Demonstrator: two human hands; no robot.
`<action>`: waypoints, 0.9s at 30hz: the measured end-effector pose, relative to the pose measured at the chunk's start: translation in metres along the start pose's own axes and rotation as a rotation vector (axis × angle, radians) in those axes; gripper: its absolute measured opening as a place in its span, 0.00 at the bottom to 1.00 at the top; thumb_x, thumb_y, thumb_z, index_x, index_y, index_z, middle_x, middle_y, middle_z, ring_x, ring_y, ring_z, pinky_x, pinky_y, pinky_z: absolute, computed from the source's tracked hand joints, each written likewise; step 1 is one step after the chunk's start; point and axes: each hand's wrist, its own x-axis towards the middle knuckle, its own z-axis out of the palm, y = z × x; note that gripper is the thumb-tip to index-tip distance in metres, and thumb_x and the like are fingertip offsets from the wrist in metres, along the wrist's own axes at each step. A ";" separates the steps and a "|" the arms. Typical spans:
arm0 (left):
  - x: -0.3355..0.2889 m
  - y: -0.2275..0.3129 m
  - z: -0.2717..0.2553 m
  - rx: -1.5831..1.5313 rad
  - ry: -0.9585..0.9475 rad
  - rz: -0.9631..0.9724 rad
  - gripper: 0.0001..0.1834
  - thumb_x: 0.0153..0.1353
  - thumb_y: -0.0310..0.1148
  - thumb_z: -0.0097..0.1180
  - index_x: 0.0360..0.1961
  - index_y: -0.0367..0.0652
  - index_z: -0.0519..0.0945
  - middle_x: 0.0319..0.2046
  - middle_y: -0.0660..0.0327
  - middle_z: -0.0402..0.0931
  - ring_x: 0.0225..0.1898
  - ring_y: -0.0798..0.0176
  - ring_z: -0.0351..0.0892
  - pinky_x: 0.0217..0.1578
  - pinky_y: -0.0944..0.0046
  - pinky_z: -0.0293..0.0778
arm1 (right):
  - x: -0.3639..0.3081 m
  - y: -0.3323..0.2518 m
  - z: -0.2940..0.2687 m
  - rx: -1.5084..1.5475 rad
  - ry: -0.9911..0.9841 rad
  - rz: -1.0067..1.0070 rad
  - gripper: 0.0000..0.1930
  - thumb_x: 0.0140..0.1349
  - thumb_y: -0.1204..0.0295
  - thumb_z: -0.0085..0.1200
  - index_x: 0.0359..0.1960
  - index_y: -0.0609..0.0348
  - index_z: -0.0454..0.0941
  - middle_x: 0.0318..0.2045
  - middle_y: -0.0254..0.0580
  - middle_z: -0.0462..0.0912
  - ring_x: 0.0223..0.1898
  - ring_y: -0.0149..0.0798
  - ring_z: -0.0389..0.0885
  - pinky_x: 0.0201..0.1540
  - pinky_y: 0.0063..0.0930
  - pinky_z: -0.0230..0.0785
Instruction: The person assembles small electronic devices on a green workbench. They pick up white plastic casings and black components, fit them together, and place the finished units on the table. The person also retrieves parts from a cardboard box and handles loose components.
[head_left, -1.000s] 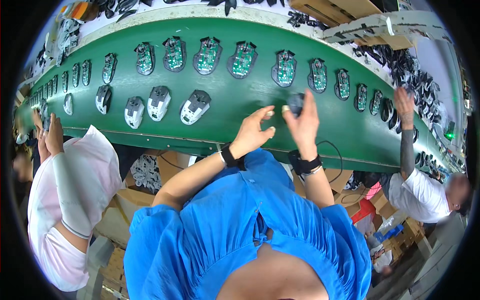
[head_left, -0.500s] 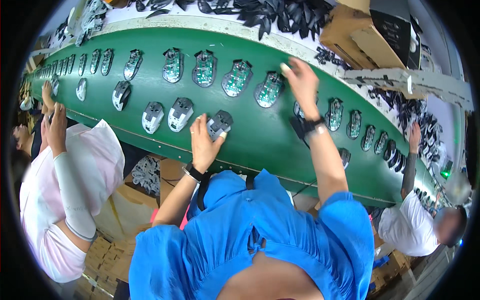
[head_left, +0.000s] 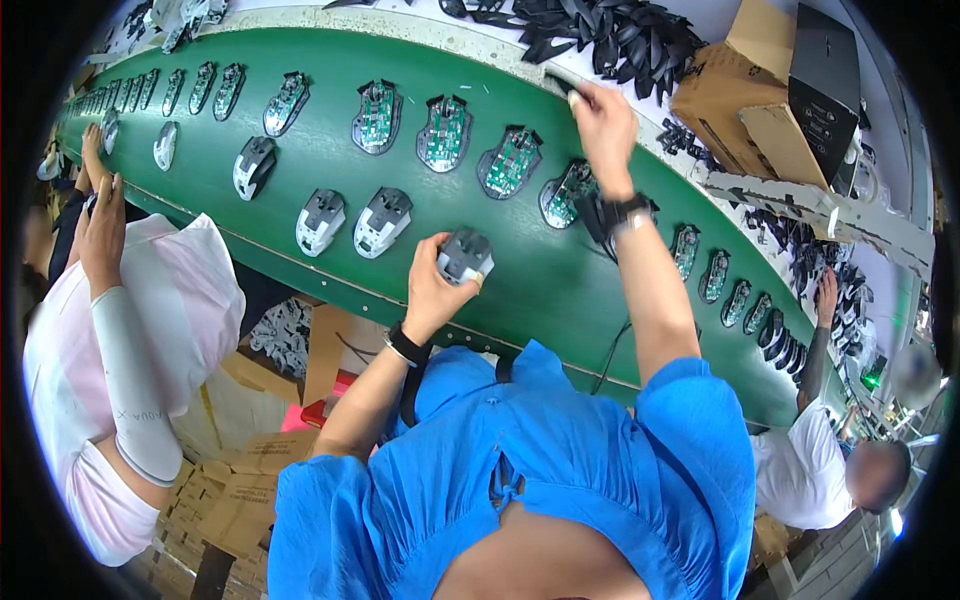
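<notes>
Green belting runs across the picture as a long conveyor [head_left: 300,160], curved by the lens, and it carries two rows of computer-mouse parts. The person's left hand [head_left: 432,285] lies at the near edge of the belt with its fingers closed around a grey mouse shell [head_left: 465,257], which sits on the belt just right of two more grey-and-white shells [head_left: 352,222]. A dark band circles that wrist.

The right hand [head_left: 603,125] is stretched to the far edge of the belt, pinching a thin black mouse cover [head_left: 562,85] between thumb and fingertips; the cover is lifted above the belt, close to the heap of black covers [head_left: 610,35] lying along the pale far ledge. A black watch sits on that wrist.

Between the two hands runs the far row of open mouse bases with green circuit boards [head_left: 443,133], evenly spaced and apart from one another.

At the left, another person in a pink top holds both hands [head_left: 100,215] up at the belt's near edge. At the right, a third person in white reaches an arm [head_left: 818,335] to the belt. A cardboard box [head_left: 740,100] with a black box against it stands beyond the far ledge. Flat cartons [head_left: 230,490] are stacked on the floor below.
</notes>
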 end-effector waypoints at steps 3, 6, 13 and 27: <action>-0.001 -0.003 -0.011 -0.681 -0.101 -0.317 0.23 0.54 0.30 0.53 0.52 0.34 0.69 0.37 0.61 0.76 0.39 0.66 0.76 0.44 0.69 0.71 | -0.090 -0.028 -0.048 -0.085 -0.051 -0.321 0.06 0.52 0.74 0.61 0.33 0.54 0.82 0.28 0.38 0.77 0.29 0.40 0.78 0.28 0.31 0.70; 0.003 0.016 -0.017 -1.075 -0.231 -0.446 0.25 0.60 0.38 0.50 0.56 0.37 0.65 0.40 0.58 0.76 0.36 0.67 0.75 0.37 0.67 0.73 | -0.185 -0.014 -0.073 -0.293 -0.337 -0.361 0.14 0.49 0.77 0.59 0.40 0.54 0.80 0.33 0.36 0.76 0.33 0.38 0.76 0.29 0.29 0.70; -0.006 0.032 -0.007 -1.063 -0.300 -0.480 0.26 0.62 0.42 0.51 0.57 0.40 0.63 0.42 0.57 0.75 0.39 0.67 0.75 0.39 0.67 0.73 | -0.230 -0.031 -0.096 -0.252 -0.476 -0.165 0.26 0.49 0.74 0.59 0.53 0.57 0.72 0.43 0.40 0.74 0.44 0.42 0.74 0.42 0.35 0.72; -0.011 0.091 -0.014 -0.871 -0.178 -0.389 0.20 0.67 0.40 0.45 0.52 0.35 0.67 0.40 0.59 0.74 0.42 0.70 0.72 0.42 0.69 0.69 | -0.149 -0.106 -0.139 1.314 -0.576 0.894 0.05 0.57 0.81 0.58 0.34 0.58 0.76 0.27 0.34 0.81 0.30 0.29 0.81 0.31 0.21 0.76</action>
